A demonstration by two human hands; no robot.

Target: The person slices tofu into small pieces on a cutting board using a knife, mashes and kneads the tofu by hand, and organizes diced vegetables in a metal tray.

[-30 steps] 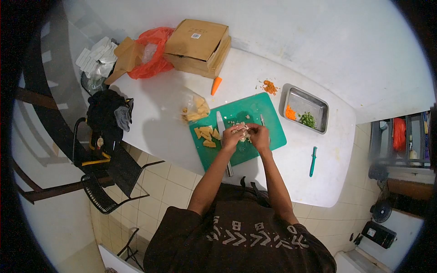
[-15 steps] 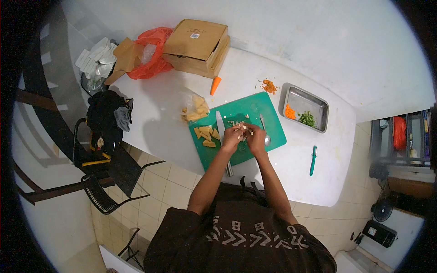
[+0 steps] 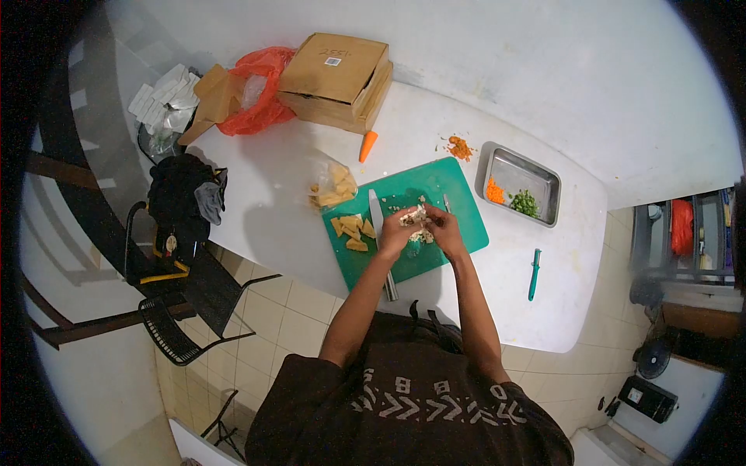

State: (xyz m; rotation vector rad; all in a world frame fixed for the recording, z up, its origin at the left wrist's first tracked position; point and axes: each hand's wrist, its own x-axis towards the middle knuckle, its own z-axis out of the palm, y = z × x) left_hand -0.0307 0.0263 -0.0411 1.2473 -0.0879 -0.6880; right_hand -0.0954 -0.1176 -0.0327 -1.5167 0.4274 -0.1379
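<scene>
Over the green cutting board, my left hand is closed around whitish, crumbly pieces that show at its fingertips. My right hand is beside it, fingers bent and together near the pieces; what they pinch is hidden. More whitish crumbs lie on the board beneath the hands. A knife rests left of my left hand, its handle toward me. Pale yellow wedges lie on the board's left side. A metal utensil is partly covered by my right hand.
Left of the board is a clear bag of yellow pieces. Behind it lie a carrot, cardboard boxes and orange shavings. To the right are a metal tray with diced carrot and chopped greens, and a green peeler.
My right hand has shifted slightly right and down, covering the lower part of the metal utensil. My left hand has turned, and more whitish pieces show at and between the hands.
</scene>
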